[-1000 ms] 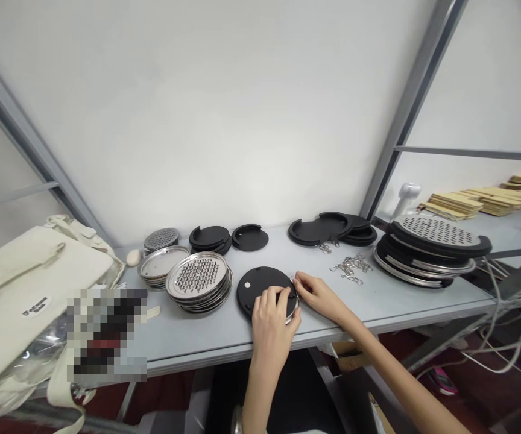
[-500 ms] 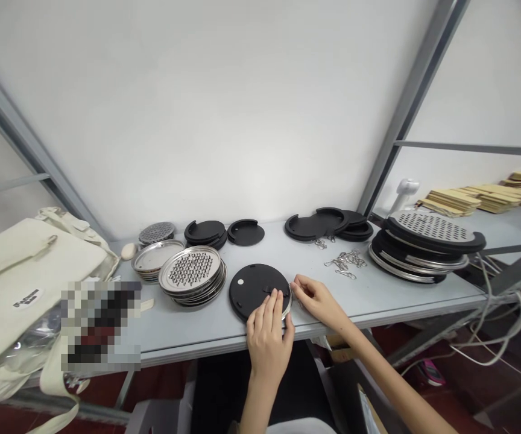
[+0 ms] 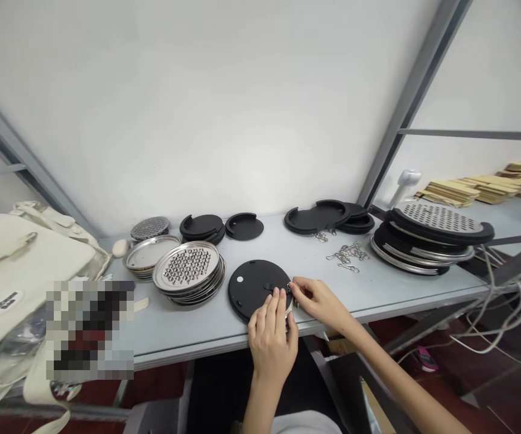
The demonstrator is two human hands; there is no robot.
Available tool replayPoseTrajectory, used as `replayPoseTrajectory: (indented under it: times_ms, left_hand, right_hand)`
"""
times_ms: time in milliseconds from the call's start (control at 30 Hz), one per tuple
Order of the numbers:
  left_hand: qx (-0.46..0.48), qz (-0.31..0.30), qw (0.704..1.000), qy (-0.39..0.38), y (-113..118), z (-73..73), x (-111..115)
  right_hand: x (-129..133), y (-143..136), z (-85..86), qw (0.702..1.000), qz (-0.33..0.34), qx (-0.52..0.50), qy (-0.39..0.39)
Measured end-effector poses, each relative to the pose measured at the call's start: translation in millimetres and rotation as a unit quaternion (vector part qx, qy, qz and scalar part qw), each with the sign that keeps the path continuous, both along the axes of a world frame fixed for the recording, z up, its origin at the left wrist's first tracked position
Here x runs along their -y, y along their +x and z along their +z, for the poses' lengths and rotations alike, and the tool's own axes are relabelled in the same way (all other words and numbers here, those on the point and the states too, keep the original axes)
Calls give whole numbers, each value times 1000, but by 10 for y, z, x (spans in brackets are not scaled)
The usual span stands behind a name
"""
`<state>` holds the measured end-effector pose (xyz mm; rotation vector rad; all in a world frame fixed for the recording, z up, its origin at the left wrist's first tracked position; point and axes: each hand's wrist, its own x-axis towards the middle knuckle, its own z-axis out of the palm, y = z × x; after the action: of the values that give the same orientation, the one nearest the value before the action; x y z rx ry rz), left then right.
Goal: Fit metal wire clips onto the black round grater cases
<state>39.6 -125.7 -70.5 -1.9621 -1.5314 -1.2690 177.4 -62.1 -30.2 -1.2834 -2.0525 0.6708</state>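
Observation:
A round black plastic disc (image 3: 254, 286) with a white dot lies on the bench in front of me, a shiny metal rim showing at its right edge. My left hand (image 3: 270, 334) rests flat on its lower right part, fingers stretched out together. At the right edge of the disc, my right hand (image 3: 321, 302) is closed in a pinch on a small piece of bent wire, which looks like a metal clip and is mostly hidden by the fingers. Similar wire clips (image 3: 350, 254) lie in a loose heap behind the right hand.
Stacked round metal graters (image 3: 187, 268) and shallow metal rings (image 3: 151, 250) stand to the left. Black holders (image 3: 317, 217) lie along the wall. Assembled graters (image 3: 436, 218) are piled at right. A cream bag (image 3: 29, 253) covers the left end; white cables (image 3: 509, 313) hang at right.
My right hand's fingertips have come slightly in over the disc's edge, with the wire piece. My left hand stays on the disc. The whole view has shifted a little.

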Motion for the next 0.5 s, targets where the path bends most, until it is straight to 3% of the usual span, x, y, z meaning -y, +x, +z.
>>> replayPoseTrajectory:
  times_ms: [500]
  left_hand:
    - [6, 1, 996, -91, 72, 170, 37]
  right_hand:
    - [-4, -14, 21, 1000, -3, -16, -26]
